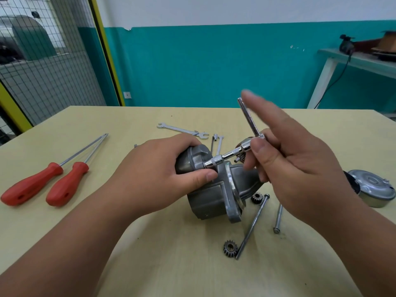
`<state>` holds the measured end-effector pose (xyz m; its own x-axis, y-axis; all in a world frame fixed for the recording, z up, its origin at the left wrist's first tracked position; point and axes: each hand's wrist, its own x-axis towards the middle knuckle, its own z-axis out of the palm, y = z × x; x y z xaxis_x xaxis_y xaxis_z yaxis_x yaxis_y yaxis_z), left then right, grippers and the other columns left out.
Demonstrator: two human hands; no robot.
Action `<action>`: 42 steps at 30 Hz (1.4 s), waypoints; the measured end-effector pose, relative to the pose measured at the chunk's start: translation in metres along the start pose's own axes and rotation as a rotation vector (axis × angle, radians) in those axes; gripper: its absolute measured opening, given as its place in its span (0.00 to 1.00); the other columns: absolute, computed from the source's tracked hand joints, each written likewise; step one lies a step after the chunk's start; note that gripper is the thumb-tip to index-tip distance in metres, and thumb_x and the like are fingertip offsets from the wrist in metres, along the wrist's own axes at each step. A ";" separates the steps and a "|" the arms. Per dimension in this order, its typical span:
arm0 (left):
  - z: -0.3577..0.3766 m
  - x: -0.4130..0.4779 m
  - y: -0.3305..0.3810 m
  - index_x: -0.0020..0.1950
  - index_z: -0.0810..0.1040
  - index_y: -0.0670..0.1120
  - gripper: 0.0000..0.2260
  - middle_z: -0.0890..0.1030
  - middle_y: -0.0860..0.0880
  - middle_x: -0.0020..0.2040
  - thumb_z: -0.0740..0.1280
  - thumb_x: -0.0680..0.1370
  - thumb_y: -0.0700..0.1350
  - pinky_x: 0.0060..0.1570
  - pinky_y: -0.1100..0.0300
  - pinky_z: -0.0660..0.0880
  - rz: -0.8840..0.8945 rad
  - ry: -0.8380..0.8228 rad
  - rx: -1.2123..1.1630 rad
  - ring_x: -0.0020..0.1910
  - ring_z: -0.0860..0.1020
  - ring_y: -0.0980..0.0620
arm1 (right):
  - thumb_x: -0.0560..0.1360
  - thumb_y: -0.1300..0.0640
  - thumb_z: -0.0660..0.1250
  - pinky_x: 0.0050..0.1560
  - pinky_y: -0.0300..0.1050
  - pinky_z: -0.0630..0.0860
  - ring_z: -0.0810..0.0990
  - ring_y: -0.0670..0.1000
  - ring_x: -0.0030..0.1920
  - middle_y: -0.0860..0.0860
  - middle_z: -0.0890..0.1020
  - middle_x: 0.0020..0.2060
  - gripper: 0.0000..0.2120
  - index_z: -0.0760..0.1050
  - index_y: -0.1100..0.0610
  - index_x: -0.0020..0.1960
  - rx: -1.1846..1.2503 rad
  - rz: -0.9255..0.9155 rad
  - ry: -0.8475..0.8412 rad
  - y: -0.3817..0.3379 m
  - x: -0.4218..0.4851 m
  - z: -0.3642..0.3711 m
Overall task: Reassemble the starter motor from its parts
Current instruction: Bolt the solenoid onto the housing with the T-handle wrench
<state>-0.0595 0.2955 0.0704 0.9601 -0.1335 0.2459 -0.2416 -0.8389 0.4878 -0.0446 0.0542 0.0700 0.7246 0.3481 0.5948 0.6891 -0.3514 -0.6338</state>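
Left hand [162, 170] clamps starter housing [214, 196] mid-table [150, 264], fingers curled over top. Right hand [300, 172] pinches T-handle wrench [229, 155] between thumb and fingers, index straight up. Socket end on housing. Long bolt [252, 226] and gear [230, 247] just beside.

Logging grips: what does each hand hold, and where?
The left hand grips the grey metal starter housing at its upper end; right hand pinches the chrome T-handle socket wrench near its crossbar.
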 end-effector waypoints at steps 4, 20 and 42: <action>0.000 0.000 0.001 0.58 0.76 0.65 0.29 0.81 0.65 0.48 0.59 0.65 0.79 0.48 0.48 0.80 -0.003 -0.006 0.000 0.47 0.78 0.62 | 0.80 0.49 0.57 0.34 0.47 0.77 0.80 0.53 0.34 0.52 0.84 0.37 0.17 0.82 0.39 0.60 0.221 0.054 -0.005 0.000 -0.001 -0.002; 0.000 0.000 -0.002 0.56 0.76 0.64 0.27 0.80 0.68 0.50 0.60 0.66 0.78 0.47 0.49 0.79 0.012 0.000 -0.015 0.47 0.79 0.62 | 0.78 0.48 0.68 0.43 0.28 0.74 0.83 0.40 0.43 0.34 0.85 0.42 0.13 0.78 0.37 0.61 0.106 0.011 0.035 0.008 0.002 -0.003; 0.000 0.000 -0.002 0.55 0.76 0.65 0.25 0.80 0.70 0.51 0.61 0.66 0.77 0.47 0.50 0.79 0.025 0.001 -0.022 0.48 0.79 0.63 | 0.82 0.55 0.60 0.29 0.52 0.75 0.73 0.53 0.32 0.53 0.76 0.36 0.12 0.81 0.41 0.51 0.214 0.051 0.147 0.011 0.004 0.001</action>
<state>-0.0586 0.2969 0.0693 0.9537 -0.1536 0.2586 -0.2682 -0.8233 0.5003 -0.0339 0.0521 0.0647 0.7627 0.1989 0.6154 0.6452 -0.1678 -0.7454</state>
